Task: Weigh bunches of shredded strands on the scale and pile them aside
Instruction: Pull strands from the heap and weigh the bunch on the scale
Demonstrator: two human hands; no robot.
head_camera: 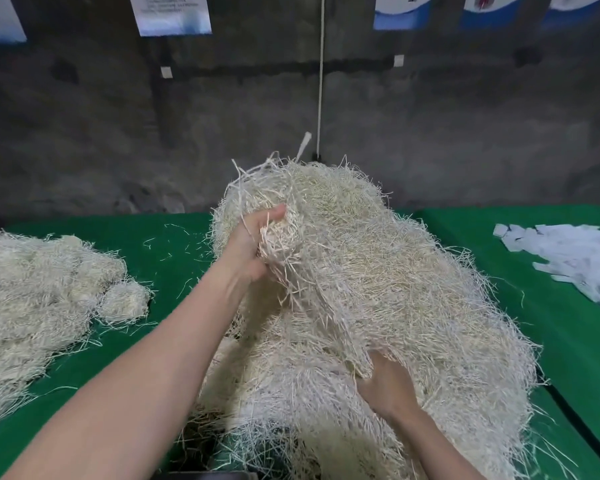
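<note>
So the big heap of pale cream shredded strands point(395, 289) sits mid-tabletop, running from the far edge almost to the near edge, on the green cloth-covered tabletop point(174, 244). The left hand point(253, 244) has its fingers curled tight round a raised clump near the top of the heap. My guess is it's teasing a bunch free to weigh, since this stuff tangles and a sheet of it drapes down from that clump.

The right hand point(385, 386) is lower down, by the near side, with its fingers buried in the strands. I can't tell if it's gripping or just pressing the heap down, though anchoring it would make sense.

The smaller pile of the same strands point(32, 299) lies along the left edge, well apart from the heap, presumably the done bunches. The open green strip between them is the obvious lane. The heap's right side runs up to the tabletop's right edge, and scattered white paper slips point(568, 258) lie on the next surface, so there's less room that way. I can't make out a scale for sure.
</note>
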